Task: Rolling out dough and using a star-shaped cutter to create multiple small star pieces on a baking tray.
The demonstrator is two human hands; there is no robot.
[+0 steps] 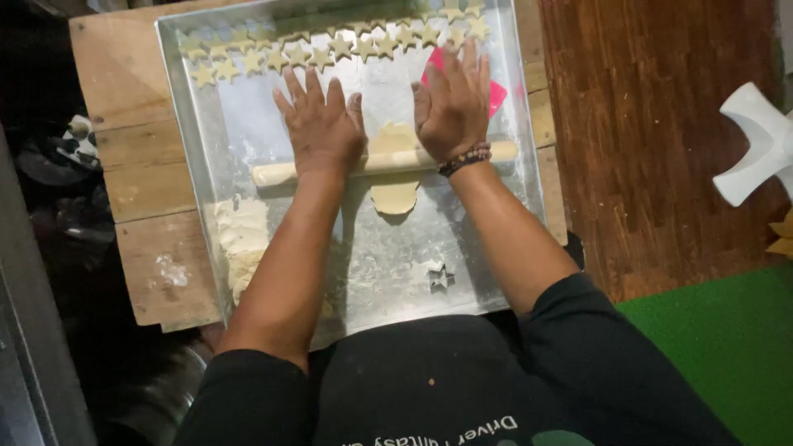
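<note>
A pale wooden rolling pin lies across a large metal tray. My left hand and my right hand press flat on top of it, fingers spread and pointing away from me. Under the pin, between my hands, sits a small flattened piece of dough. A bracelet of beads circles my right wrist.
Rows of star-shaped dough cutouts line the tray's far end. A lump of dough lies at the tray's left, a metal star cutter near its front, a pink scraper under my right fingers. The tray rests on a wooden board.
</note>
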